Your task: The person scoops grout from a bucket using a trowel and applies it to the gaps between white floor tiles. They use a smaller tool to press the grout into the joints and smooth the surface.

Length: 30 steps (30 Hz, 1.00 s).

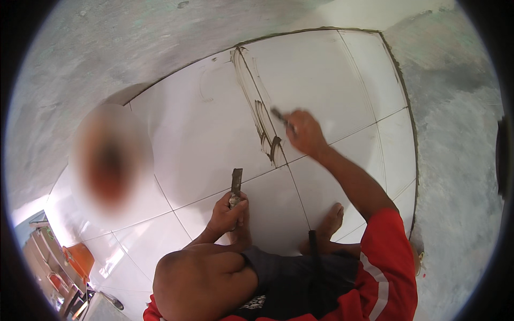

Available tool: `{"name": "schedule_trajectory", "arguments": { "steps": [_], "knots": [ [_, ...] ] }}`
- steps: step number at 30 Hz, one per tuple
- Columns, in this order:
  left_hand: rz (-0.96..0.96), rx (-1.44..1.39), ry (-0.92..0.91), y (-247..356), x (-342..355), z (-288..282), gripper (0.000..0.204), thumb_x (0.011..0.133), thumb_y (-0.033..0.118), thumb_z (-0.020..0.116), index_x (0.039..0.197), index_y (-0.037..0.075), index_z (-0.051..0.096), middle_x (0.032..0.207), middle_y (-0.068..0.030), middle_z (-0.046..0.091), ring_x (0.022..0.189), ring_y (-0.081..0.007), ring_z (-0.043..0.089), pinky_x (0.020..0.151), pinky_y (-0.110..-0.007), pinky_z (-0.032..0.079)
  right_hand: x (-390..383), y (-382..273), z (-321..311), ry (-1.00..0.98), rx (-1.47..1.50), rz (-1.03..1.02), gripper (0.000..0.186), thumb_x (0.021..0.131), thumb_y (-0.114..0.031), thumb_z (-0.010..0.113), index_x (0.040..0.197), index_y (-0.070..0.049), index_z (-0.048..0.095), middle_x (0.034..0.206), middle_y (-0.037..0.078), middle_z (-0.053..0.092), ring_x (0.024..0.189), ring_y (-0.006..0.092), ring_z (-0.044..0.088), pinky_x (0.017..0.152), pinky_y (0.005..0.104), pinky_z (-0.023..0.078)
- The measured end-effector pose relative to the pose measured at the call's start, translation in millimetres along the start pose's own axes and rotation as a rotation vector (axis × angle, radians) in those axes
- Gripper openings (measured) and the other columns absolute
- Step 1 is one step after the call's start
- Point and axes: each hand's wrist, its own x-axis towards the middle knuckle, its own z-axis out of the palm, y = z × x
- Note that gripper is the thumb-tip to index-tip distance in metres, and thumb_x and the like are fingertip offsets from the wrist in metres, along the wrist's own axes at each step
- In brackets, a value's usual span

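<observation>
My right hand (306, 132) grips a small dark-ended tool (282, 119), perhaps a scraper, blurred by motion. Its tip is just right of a tile joint smeared with dark wet grout (275, 148). Streaks of the grout run along that joint from the far wall. Lower and to the left, my left hand (229, 213) is closed round a putty knife (236, 181). The flat blade points away from me and is coated with dark paste. White floor tiles (316, 69) lie beneath both hands.
A rough grey wall (134, 48) borders the far and left sides, another wall (455, 176) the right. My bare foot (333, 220) rests on the tiles beside a hanging black strap (312, 241). An orange object (80, 259) stands at the lower left. A blurred oval hides part of the left side.
</observation>
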Motion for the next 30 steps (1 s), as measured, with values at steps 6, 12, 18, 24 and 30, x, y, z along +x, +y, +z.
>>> {"name": "schedule_trajectory", "arguments": {
  "steps": [6,12,18,24,30],
  "knots": [
    [-0.002,-0.020,0.024,-2.0,2.6,5.0,0.023,0.099,0.019,0.065,0.113,0.002,0.058,0.067,-0.0013,0.058,0.051,-0.0095,0.055,0.049,-0.026,0.045,141.5,32.0,27.7,0.095,-0.286,0.207,0.019,0.087,-0.012,0.062,0.101,-0.004,0.072,0.099,0.017,0.066,0.096,0.0365,0.065,0.085,0.0467,0.056],
    [-0.023,-0.014,0.052,0.7,0.5,3.6,0.023,0.099,0.018,0.065,0.113,0.001,0.058,0.068,-0.0020,0.059,0.052,-0.0102,0.055,0.050,-0.027,0.046,154.2,12.7,47.6,-0.221,-0.184,-0.120,0.018,0.085,-0.010,0.060,0.098,-0.007,0.072,0.106,0.014,0.066,0.100,0.0349,0.064,0.086,0.0466,0.056],
    [-0.048,-0.010,0.036,0.7,2.2,4.9,0.022,0.099,0.017,0.065,0.114,0.002,0.059,0.067,-0.0018,0.058,0.053,-0.0105,0.055,0.051,-0.027,0.047,46.2,-2.3,8.7,-0.549,-0.145,-0.411,0.007,0.086,-0.009,0.060,0.087,-0.010,0.068,0.094,0.009,0.060,0.092,0.0315,0.059,0.079,0.0454,0.051],
    [-0.024,0.008,0.024,1.1,2.8,5.0,0.021,0.099,0.018,0.064,0.113,0.003,0.058,0.066,-0.0017,0.057,0.053,-0.0105,0.055,0.050,-0.028,0.047,-76.3,-12.6,-28.6,-0.594,0.045,-0.287,0.009,0.081,-0.003,0.063,0.087,-0.010,0.066,0.093,0.006,0.059,0.088,0.0294,0.057,0.076,0.0440,0.049],
    [-0.005,0.026,0.034,2.9,-0.7,3.9,0.020,0.099,0.017,0.064,0.111,0.003,0.058,0.066,-0.0015,0.057,0.052,-0.0107,0.055,0.049,-0.028,0.047,-79.2,-15.4,-27.7,-0.267,-0.066,-0.102,0.020,0.079,-0.001,0.063,0.098,-0.004,0.066,0.091,0.008,0.058,0.089,0.0292,0.058,0.076,0.0408,0.050]
  ]
}}
